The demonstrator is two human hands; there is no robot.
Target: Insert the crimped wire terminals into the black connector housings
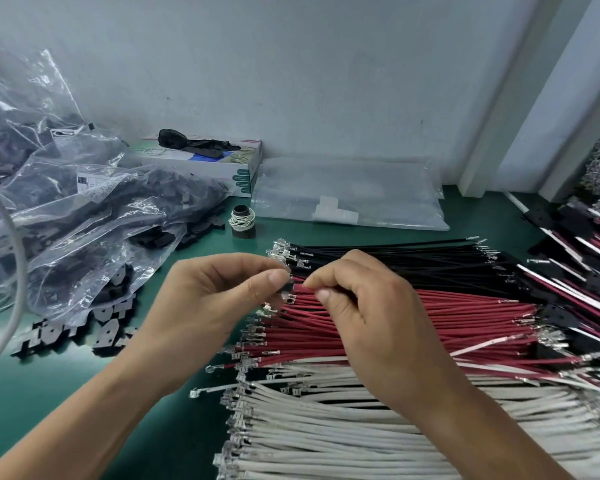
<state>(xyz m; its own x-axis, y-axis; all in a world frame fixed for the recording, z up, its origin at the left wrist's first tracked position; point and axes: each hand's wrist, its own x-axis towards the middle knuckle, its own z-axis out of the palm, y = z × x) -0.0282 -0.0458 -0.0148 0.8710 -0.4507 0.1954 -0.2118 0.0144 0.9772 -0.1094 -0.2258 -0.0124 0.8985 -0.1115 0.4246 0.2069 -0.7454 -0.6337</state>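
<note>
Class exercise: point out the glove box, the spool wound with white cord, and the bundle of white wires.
glove box (246,169): head view, on its right end panel.
spool (242,220): head view, on the white cord windings.
white wires (326,441): head view, mid-bundle insulation.

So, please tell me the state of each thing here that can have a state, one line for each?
left hand: fingers pinch a small black housing.
right hand: fingers pinch a red wire at the housing.
black wires: loose, lying flat in a row.
red wires: loose, lying flat.
white wires: loose, lying flat.
glove box: open, a black glove hangs out.
bags of housings: one open, parts spilled on the mat.
</note>
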